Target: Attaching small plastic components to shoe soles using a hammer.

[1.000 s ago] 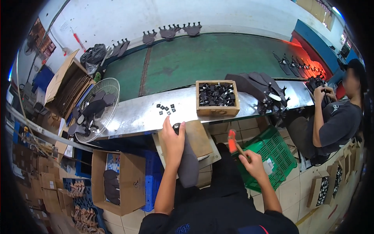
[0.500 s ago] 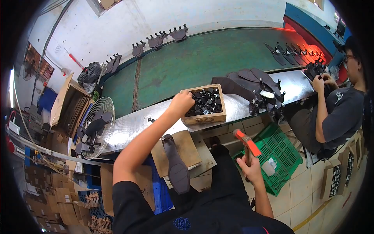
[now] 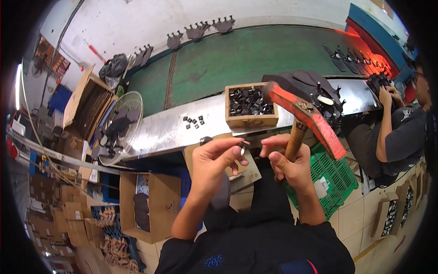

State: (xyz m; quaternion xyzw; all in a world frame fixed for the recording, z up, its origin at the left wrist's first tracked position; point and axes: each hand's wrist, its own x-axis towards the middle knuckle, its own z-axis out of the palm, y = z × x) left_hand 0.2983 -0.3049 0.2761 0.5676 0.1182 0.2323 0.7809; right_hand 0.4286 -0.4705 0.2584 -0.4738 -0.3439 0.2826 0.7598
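green belt [image 3: 255,59], running left to right across the top, dark sole pieces [image 3: 200,31] lined along its far edge. steel ledge [image 3: 169,130] in front of belt, bearing wooden box [image 3: 251,119] filled with small dark clips, plus a few loose clips [image 3: 193,122] scattered left of box. heap of dark shoe parts [image 3: 315,86] right of box. fan [image 3: 119,125] at left end of ledge. open cartons [image 3: 150,208] on floor at lower left. green crate [image 3: 331,176] on floor at right, just beside right forearm. co-worker [image 3: 397,132] seated at far right, hands at the ledge.

hammer [image 3: 303,116], red head, wooden handle, raised in front of box and tilted, head up and to the right. right hand [image 3: 289,164] wrapped tight round lower handle, fingers closed on it. left hand [image 3: 216,160] level with right hand, just beside it, thumb and forefinger pressed together on a small metal pin [image 3: 242,146]; pin projecting from fingertips toward right hand, near hammer handle, not touching it. dark last [image 3: 222,192] below left hand, partly hidden by wrist.
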